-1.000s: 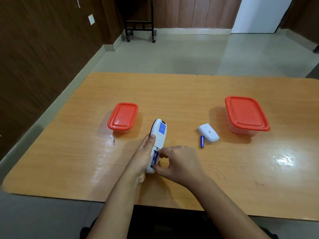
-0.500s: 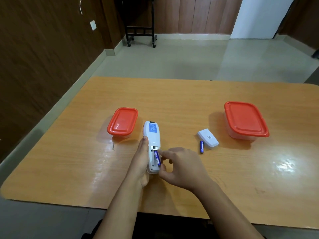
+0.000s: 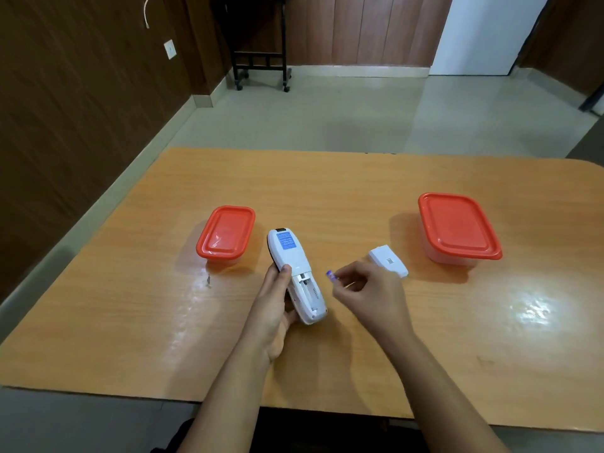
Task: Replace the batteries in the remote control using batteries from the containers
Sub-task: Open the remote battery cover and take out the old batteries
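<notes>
Fingers of right hand pinch battery, beside remote.

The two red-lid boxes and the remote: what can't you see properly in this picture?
- Small container and big container, head view: red lids hide the contents.
- Battery: the right hand covers all but its purple tip.
- Remote control: blue label print too small; left hand hides its left edge.
- Battery cover: code too small.
</notes>
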Demonstrator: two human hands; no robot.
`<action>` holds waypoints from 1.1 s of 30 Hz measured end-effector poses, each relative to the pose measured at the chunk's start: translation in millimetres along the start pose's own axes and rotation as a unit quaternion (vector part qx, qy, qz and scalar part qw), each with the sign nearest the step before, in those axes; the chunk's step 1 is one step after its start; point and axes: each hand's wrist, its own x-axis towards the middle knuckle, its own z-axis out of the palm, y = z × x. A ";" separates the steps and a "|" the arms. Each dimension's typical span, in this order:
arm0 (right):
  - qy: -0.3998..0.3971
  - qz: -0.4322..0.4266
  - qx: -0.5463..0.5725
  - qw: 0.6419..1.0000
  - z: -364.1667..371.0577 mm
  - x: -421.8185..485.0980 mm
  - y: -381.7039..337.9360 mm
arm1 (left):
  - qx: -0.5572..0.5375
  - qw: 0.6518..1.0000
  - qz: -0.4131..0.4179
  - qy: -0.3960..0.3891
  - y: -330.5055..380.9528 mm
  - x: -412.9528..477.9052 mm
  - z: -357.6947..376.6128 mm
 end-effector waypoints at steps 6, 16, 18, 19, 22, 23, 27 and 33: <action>0.080 -0.002 -0.196 0.977 -4.1 23.2 35.3 | -0.009 1.000 -0.017 0.005 0.3 0.1 -3.0; -0.097 -0.025 -0.054 0.994 2.3 -0.3 -2.7 | 0.017 1.000 0.005 0.014 0.0 2.5 -6.0; -0.149 -0.035 -0.047 0.987 11.6 -11.4 -9.7 | 0.022 1.000 -0.011 0.007 0.1 2.1 -3.2; -0.139 -0.034 -0.052 0.988 13.7 -12.4 -8.7 | 0.021 1.000 -0.022 0.000 0.5 1.8 -1.4; -0.099 -0.004 -0.015 0.995 8.0 -6.8 -4.0 | 0.016 0.999 -0.040 -0.022 1.7 0.9 2.0; -0.087 -0.001 -0.014 0.996 6.4 -4.6 -2.5 | 0.023 0.999 -0.039 -0.026 2.4 0.6 2.7; -0.009 0.009 -0.115 0.993 8.5 2.4 4.5 | 0.068 0.998 -0.008 0.010 2.6 -0.2 2.8; -0.028 0.028 -0.149 0.988 12.2 7.3 16.1 | 0.116 0.990 0.053 0.055 3.4 -1.1 2.1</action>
